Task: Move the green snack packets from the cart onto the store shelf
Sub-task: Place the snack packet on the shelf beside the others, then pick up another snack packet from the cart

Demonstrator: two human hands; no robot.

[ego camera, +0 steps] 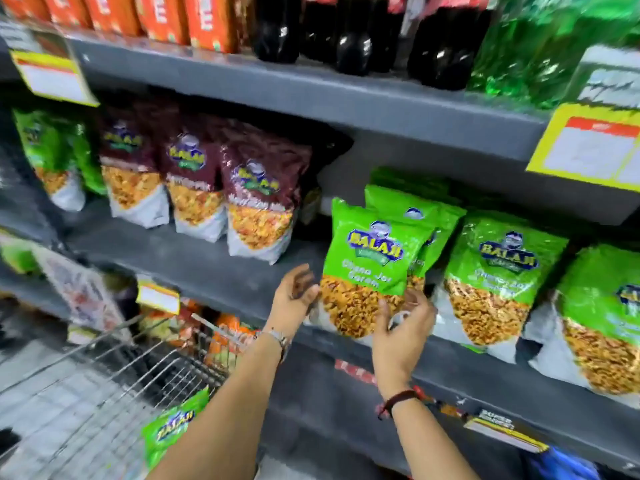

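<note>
Grey store shelf (194, 261) spans the view, middle board carrying the packets. Wire cart (104, 386) sits below the shelf's front edge at lower left, with one green packet in cart (173, 427) leaning inside it — upright, slightly tilted.

On the middle board: maroon packets (256, 195) stand in a row toward the left end, more green packets (491, 271) stand toward the right end. Dark bottles (349, 36) on the board above.

Front green packet (370, 261) stands upright at the board's front edge, between the maroon row and the right-hand green row, with another green packet touching just behind it.

Left hand (294, 299): arm reaches up from bottom centre, wrist bent back, palm facing right, fingers spread and curled by the packet's lower left edge; looks touching, contact blurred. Grip wide, not closed on anything. Metal watch (278, 337) on that wrist.

Right hand (401, 327): forearm rises from the bottom right, back of hand toward camera, fingers loosely curled at the packet's lower right corner — grip wide, resting against the pack rather than clamping it. Dark thread band (398, 400) on that wrist.
</note>
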